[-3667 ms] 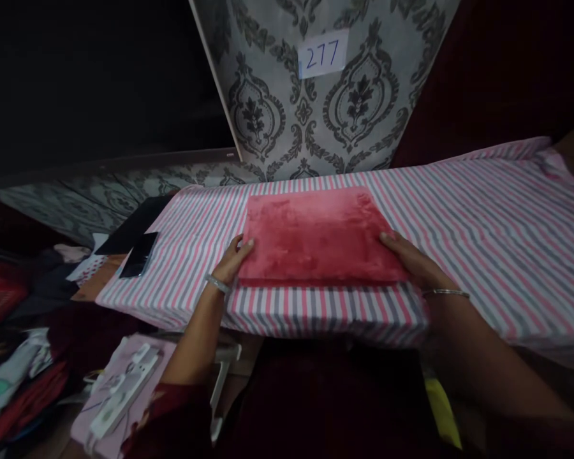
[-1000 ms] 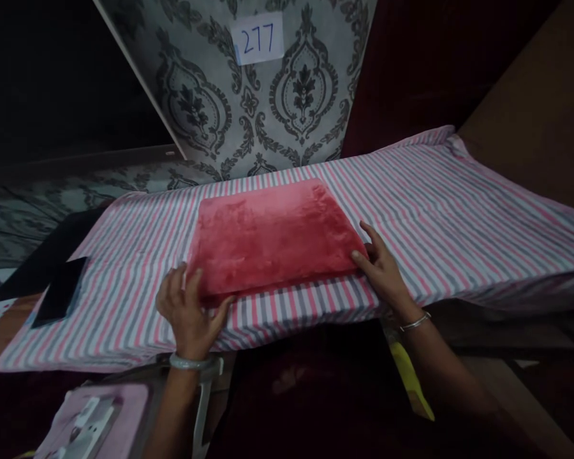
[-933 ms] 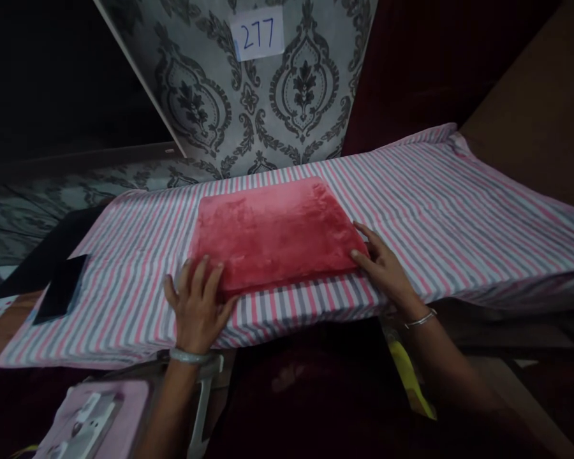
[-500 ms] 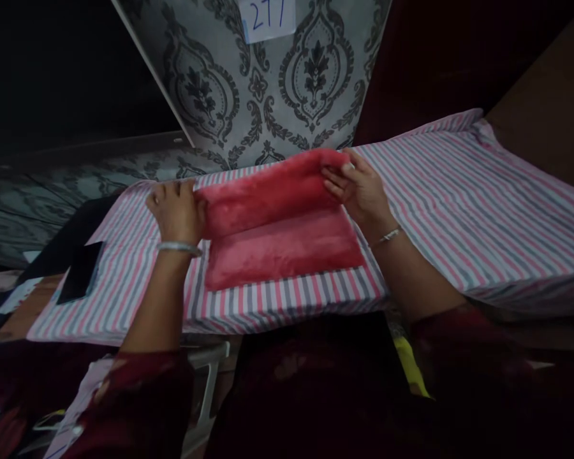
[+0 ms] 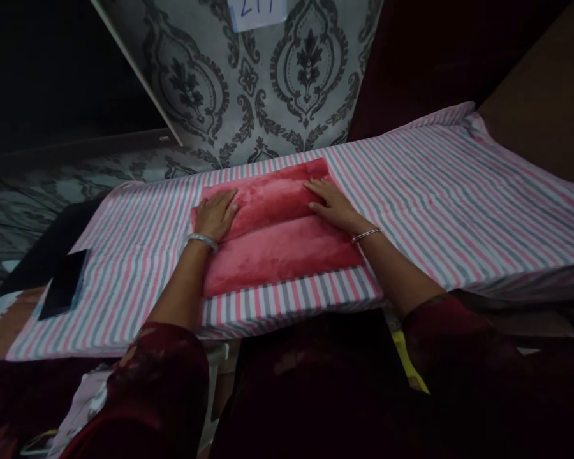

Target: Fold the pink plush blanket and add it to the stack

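since half a second ago the lifted far flap of the red cloth (image 5: 277, 239) has been laid down over itself; hands no longer pinch it. left hand (image 5: 215, 215) lies flat, fingers spread narrow, palm on the folded upper layer near its left end. right hand (image 5: 330, 203) flat too, fingers stretched out together, pressing the right end of the same fold. cloth sits on the striped sheet (image 5: 435, 191), near its front edge. silver bangle on each wrist. white label (image 5: 257, 13) on patterned wall (image 5: 268, 89) cut off by top edge, blue handwriting only partly seen, not readable now. dark phone (image 5: 63, 292) at left, well apart
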`<control>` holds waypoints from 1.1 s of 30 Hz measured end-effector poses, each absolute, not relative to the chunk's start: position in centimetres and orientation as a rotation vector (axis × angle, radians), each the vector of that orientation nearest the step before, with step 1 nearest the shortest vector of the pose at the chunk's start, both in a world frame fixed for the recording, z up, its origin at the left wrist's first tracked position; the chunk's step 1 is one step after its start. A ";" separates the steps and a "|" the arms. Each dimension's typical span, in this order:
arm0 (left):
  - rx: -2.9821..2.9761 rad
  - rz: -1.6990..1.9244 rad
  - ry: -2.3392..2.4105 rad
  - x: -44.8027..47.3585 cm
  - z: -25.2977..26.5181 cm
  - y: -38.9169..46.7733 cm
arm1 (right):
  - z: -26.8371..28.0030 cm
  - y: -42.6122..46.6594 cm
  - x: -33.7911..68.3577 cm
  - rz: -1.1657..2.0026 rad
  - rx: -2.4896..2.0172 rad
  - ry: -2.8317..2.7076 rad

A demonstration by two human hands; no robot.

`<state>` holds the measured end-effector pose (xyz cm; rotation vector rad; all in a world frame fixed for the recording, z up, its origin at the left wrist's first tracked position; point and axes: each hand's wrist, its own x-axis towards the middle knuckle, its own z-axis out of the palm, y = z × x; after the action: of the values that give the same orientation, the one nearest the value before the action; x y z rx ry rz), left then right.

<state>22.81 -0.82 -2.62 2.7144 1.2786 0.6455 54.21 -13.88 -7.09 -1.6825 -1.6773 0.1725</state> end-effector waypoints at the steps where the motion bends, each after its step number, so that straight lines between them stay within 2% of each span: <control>1: 2.686 0.776 1.281 22.1 -2.1 -1.2 | -6.8 -14.8 55.0 0.213 -1.624 -1.598; 4: 2.481 1.325 1.469 19.0 -1.7 -4.0 | -7.0 -19.1 56.7 0.231 -1.559 -1.210; 6: 2.233 1.559 1.704 17.0 -2.7 -6.9 | -7.9 -22.1 56.7 0.297 -1.591 -1.016; 9: 1.879 1.381 1.816 15.2 -5.1 -11.4 | -9.4 -24.8 55.2 0.442 -1.644 -0.955; 12: 1.797 1.161 1.749 15.2 -6.7 -14.0 | -10.2 -25.2 53.8 0.399 -1.718 -1.020; 19: 1.843 0.949 1.731 16.4 -5.8 -12.2 | -10.9 -24.4 54.1 0.405 -1.826 -1.073; 26: 1.702 1.234 1.733 15.7 -7.2 -12.1 | -11.5 -25.0 52.8 0.179 -1.865 -1.243; 33: 1.530 1.068 1.524 14.8 -6.9 -9.4 | -10.9 -23.6 54.2 0.373 -1.845 -1.194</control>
<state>14.82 -9.38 -6.93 1.5298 1.5239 1.0679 54.19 -23.57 -10.92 -1.8452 -1.1937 0.3728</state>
